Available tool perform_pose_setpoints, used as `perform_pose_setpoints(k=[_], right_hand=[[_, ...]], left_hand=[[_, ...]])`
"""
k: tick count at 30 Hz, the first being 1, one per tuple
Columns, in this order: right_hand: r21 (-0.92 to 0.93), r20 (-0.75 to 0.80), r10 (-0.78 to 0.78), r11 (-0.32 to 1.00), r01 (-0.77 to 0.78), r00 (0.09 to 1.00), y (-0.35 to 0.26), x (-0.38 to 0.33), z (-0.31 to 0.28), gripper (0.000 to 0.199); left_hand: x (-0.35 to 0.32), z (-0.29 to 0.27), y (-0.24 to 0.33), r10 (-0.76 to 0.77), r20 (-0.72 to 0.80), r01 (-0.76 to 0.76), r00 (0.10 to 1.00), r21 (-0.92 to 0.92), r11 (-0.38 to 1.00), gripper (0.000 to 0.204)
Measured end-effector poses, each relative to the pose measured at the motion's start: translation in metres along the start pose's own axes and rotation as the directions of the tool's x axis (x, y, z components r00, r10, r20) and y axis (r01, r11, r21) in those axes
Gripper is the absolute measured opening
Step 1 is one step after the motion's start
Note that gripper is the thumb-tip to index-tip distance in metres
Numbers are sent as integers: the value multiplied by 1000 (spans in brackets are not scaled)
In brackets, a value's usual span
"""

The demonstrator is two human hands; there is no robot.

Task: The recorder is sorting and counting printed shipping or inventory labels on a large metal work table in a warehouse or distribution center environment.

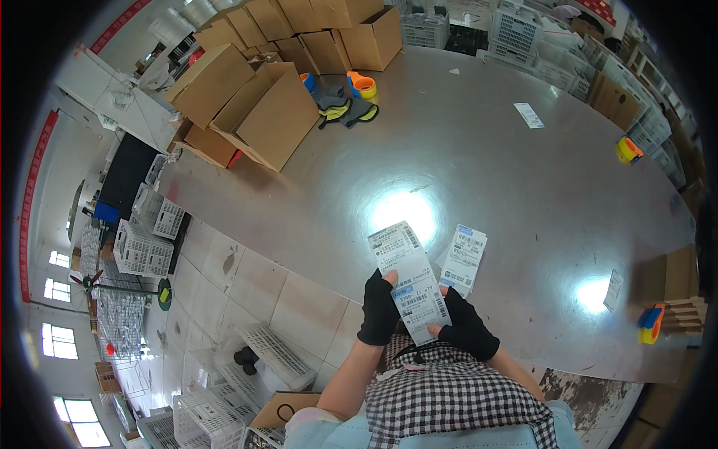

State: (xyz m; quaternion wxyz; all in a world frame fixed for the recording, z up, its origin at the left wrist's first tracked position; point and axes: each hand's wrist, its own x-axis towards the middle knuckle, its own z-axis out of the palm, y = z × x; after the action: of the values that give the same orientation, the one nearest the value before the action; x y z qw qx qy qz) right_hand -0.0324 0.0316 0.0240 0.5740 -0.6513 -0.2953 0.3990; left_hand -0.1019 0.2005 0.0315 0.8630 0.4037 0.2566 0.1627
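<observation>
Labels, perhaps two, between left hand, right hand.

On the worktop, paper labels lie past my right grip; cardboard boxes stand far left, gloves to their right.

Smooth, semi-glossy paper on the shipping labels; matt black cloth on the fingerless gloves; soft, matt woven fabric on the checked apron; smooth, metallic-looking grey sheen on the tabletop, mirroring bright light; matt brown cardboard on the cartons; hard plastic on the lattice-sided crates; smooth, faintly shiny floor tiles.
</observation>
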Motion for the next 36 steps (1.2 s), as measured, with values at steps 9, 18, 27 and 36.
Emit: perform_pose_setpoints(k=[9,18,27,36], right_hand=[[-60,-8,-18,998,17,1000,-2,-2,-1,67],[-36,-1,97,995,-97,995,-15,-1,-4,50],[-454,55,113,888,-76,992,-16,2,-20,18],[-546,-108,-498,753,367,861,-29,8,-13,51]], left_hand=[[2,4,-1,45,-27,-44,999,44,998,41],[0,7,3,55,-40,-51,998,96,994,40],[11,3,24,-81,20,83,997,-263,961,38],[-8,16,-16,-70,49,53,996,279,959,41]])
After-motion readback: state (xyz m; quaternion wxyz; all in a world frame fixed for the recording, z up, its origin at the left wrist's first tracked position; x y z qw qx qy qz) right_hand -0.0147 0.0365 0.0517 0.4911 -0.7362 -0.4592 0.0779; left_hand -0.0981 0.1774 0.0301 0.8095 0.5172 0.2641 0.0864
